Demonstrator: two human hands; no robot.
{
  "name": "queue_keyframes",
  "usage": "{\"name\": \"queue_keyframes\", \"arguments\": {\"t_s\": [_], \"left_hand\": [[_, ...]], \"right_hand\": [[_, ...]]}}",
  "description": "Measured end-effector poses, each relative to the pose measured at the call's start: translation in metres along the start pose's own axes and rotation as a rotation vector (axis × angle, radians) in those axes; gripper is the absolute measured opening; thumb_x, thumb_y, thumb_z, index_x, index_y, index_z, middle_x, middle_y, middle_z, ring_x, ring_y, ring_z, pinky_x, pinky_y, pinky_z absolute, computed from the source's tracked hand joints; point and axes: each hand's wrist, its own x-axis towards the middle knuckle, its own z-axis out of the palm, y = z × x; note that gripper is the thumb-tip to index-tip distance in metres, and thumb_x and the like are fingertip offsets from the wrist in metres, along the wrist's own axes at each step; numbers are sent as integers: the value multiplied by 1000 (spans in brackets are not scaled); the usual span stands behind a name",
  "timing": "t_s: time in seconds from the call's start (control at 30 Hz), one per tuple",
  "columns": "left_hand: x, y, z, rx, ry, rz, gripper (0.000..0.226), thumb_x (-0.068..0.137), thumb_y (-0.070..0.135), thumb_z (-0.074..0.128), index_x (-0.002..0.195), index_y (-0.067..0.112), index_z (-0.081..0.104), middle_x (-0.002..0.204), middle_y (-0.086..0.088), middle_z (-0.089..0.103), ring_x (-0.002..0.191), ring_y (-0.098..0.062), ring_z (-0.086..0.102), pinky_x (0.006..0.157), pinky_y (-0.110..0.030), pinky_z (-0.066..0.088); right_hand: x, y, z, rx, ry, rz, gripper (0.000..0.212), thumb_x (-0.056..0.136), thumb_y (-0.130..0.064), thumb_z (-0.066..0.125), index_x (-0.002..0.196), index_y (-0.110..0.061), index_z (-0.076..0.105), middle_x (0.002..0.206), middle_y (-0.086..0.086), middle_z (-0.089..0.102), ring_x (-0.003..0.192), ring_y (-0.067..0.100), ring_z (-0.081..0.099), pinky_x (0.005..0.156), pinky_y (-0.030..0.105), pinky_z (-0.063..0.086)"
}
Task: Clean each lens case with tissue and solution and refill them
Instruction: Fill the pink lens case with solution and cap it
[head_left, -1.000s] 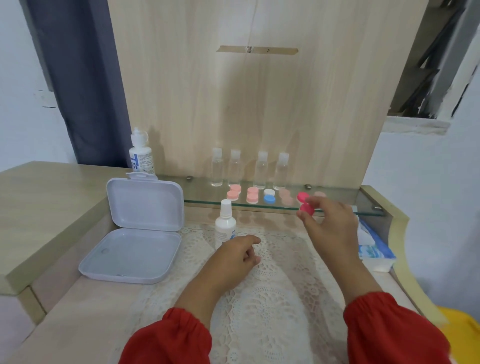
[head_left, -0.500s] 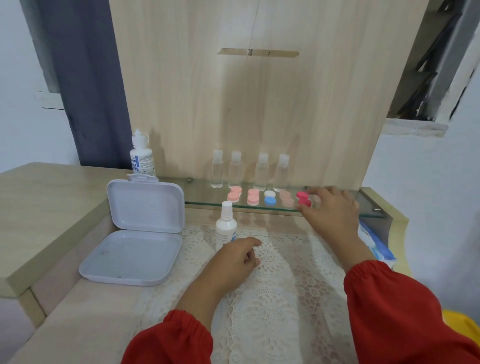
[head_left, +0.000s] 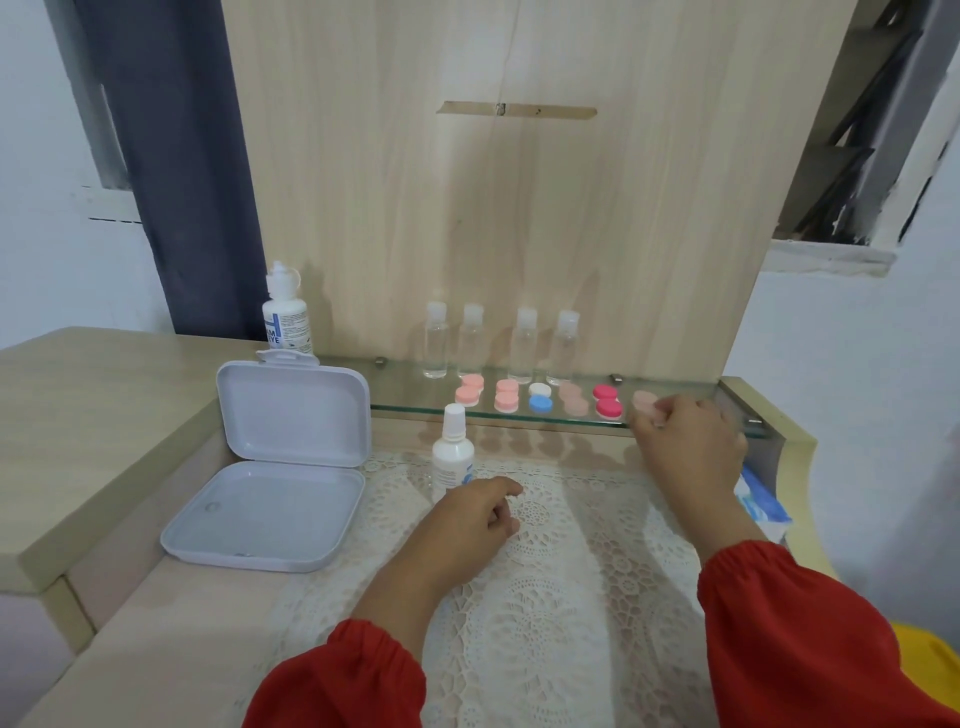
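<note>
Pale wooden tabletop (head_left: 130, 405) with a white lace cloth (head_left: 545, 597) across its middle; a light wood panel rises behind, carrying a narrow glass shelf (head_left: 415, 410).

Change: the deep pink two-cup lens case (head_left: 608, 400), held in the right hand (head_left: 691, 447) a second ago, now stands back on the glass shelf. The right hand has shifted to the pale peach lens case (head_left: 645, 402) at the right end of the row; its fingers curl round that case at the shelf's front edge. Judgement: one case is finished or put by, and the next is being taken up.

Left hand (head_left: 467, 519): rests on the lace cloth, fingers loosely curled, holding nothing, just beside the small white solution bottle (head_left: 453, 452).

Containers:
- Six lens cases in a row on the shelf, all capped; contents not visible.
- Four clear plastic bottles with white caps (head_left: 498, 343) behind the row; fill level cannot be told.
- White hinged plastic box (head_left: 270, 509), lid up, at the left; seemingly nothing inside.
- Larger white dropper bottle with blue label (head_left: 287, 322) behind the box.
- Blue-and-white tissue pack (head_left: 761, 506) at the right, partly hidden by the right forearm.
</note>
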Motion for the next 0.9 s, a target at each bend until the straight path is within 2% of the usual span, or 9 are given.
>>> {"name": "queue_keyframes", "arguments": {"t_s": [0.1,0.17,0.23,0.33,0.43,0.53,0.6,0.73,0.9], "left_hand": [[0,0,0,4,1,-4,35,93,16,59,127,23,56,81,15,56,71,2,52,78,-17,48],[0,0,0,6,-1,-4,35,93,17,59,127,24,57,82,15,56,71,1,52,77,-17,48],[0,1,0,9,-2,-3,35,93,17,59,127,24,57,83,15,56,72,2,52,76,-17,47],[-1,1,-1,11,-1,-2,35,93,16,59,127,23,57,84,15,57,72,1,53,76,-17,48],[-1,1,-1,-5,-14,-1,38,90,16,62,127,26,57,87,12,59,76,-4,56,81,-24,52],[-3,2,-1,8,-41,26,42,87,20,65,127,30,56,96,12,57,82,-4,54,85,-25,51],[-3,2,-1,21,-64,66,44,87,23,66,129,31,56,99,12,55,83,-2,50,87,-24,49],[-1,1,2,79,-95,110,43,88,29,64,130,36,55,102,11,51,92,-1,49,91,-22,44],[2,-1,6,130,-108,127,32,93,29,59,124,35,61,96,13,46,95,-3,49,91,-21,42]], "right_hand": [[-18,0,-8,150,54,-3,31,85,-31,57,108,-13,66,105,11,62,106,33,48,89,39,35],[-37,-1,-10,280,60,-17,27,80,-28,59,102,-15,68,97,7,63,101,29,51,89,42,41],[-56,-1,-7,374,10,-45,21,76,-27,61,95,-20,67,92,-1,63,96,24,54,88,44,46],[-78,1,5,419,-136,-105,14,75,-27,62,89,-27,63,93,-11,60,94,13,53,81,35,45],[-90,2,18,427,-329,-166,19,77,-23,64,94,-30,61,96,-16,56,99,7,49,83,26,38],[-93,6,26,385,-467,-230,23,79,-21,62,98,-33,63,97,-19,56,104,6,45,91,26,38],[-94,10,28,375,-534,-262,26,80,-20,62,103,-32,65,99,-19,57,104,6,45,92,25,39],[-94,14,31,407,-567,-292,26,82,-19,63,104,-33,66,97,-22,56,101,4,45,82,18,36],[-92,17,34,401,-560,-300,30,85,-27,63,115,-32,65,104,-22,55,106,5,45,94,26,39]]}}
